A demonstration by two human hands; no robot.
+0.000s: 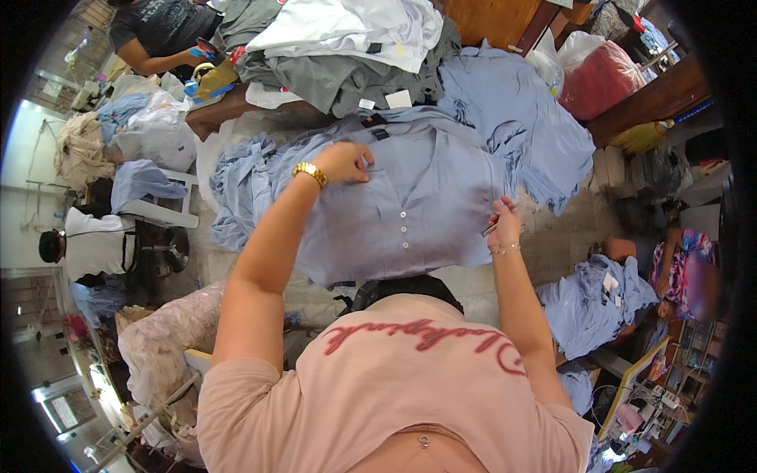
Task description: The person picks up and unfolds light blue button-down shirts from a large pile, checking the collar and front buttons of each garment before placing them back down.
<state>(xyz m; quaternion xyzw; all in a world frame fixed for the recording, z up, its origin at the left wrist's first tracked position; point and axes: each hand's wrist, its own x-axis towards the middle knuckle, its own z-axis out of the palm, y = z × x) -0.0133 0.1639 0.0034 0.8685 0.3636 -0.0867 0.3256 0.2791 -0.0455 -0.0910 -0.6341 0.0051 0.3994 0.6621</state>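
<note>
1. While both forearms reach forward, the blue shirt (355, 225) lies spread directly ahead of the torso, between the two hands, its wider spread running left to right and its button row (404, 229) running away from the person, with the open V-neck on the far side.
2. The left hand (341, 162) rests on the shirt's far left part, fingers bent; whether they pinch cloth I cannot tell. It reaches farther out and is the nearer one to the neckline.
3. The right hand (505, 226) is at the shirt's right edge, closer to the body, its fingers closed around a slim metallic tool (490, 230) whose exact kind is unclear.
4. Among the containers, a clear plastic bag (580, 47) at the upper right has something red inside. At the left, a translucent bag (162, 140) seems to hold pale cloth, though its contents are hard to make out.
5. Just beyond the shirt sits a pile of white and grey garments (347, 35); a white stool (162, 211) at the left bears a blue garment (148, 183).
</note>
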